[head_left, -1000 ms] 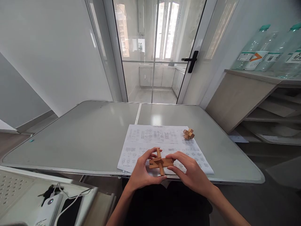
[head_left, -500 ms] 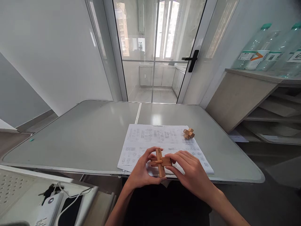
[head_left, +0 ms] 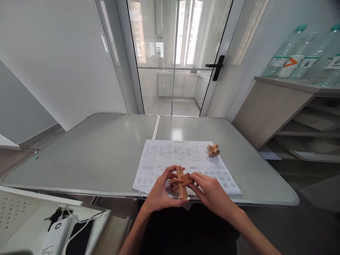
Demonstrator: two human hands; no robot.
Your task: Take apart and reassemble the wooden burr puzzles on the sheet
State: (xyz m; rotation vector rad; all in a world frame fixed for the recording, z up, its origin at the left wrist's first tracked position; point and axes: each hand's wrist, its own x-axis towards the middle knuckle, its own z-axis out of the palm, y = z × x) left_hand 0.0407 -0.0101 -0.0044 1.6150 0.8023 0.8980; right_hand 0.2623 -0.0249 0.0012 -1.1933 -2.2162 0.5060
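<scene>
Both hands engaged on one wooden puzzle [head_left: 181, 191], which sits between them in front of the table's near edge, overlapping the printed sheet [head_left: 162, 152] in my view. My left hand [head_left: 161, 193] grips it by the long bar: fingers at the far end, thumb at the near end. A dark "2" shows near the bar's far tip. Shorter pieces cross the bar at mid-length, jutting to either side. My right hand [head_left: 212, 191] pinches the right-hand crosspiece between thumb and forefinger; the crosspiece sits at a slant, its mark too small to read.

Sheet lies flat on the grey table [head_left: 111, 152], covered in rows of small diagrams. On its far right corner: a second wooden puzzle [head_left: 213, 150], compact, blocky, well apart from my hands.

Lower left, a white surface carries a white device [head_left: 55, 235], a cable and a dark flat object [head_left: 79, 236]. Upper right, clear bottles [head_left: 288, 53] with green caps stand on a cabinet [head_left: 281, 102].
</scene>
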